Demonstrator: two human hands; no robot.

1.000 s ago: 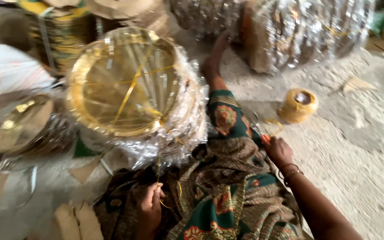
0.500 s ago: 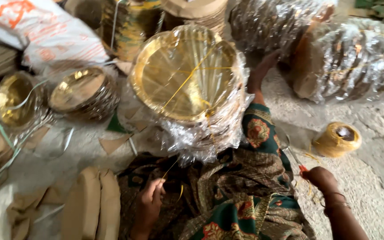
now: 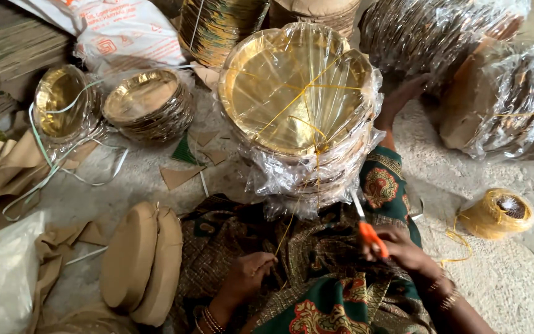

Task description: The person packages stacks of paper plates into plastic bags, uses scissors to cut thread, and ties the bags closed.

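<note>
While the left hand (image 3: 250,276) pinches the taut yellow string (image 3: 287,229) between closed fingertips low over the lap, the right hand (image 3: 403,250) is closed around orange-handled scissors (image 3: 366,230) whose blades point up at the wrapped stack of gold plates (image 3: 298,105) standing just beyond the knees. That bundle looks light but bulky, its clear plastic likely slippery and the thin plates easy to dent, so the crossed string seems the surest hold. I cannot tell whether the blades meet the string, and farther wrapped bundles (image 3: 495,86) are cut off.
</note>
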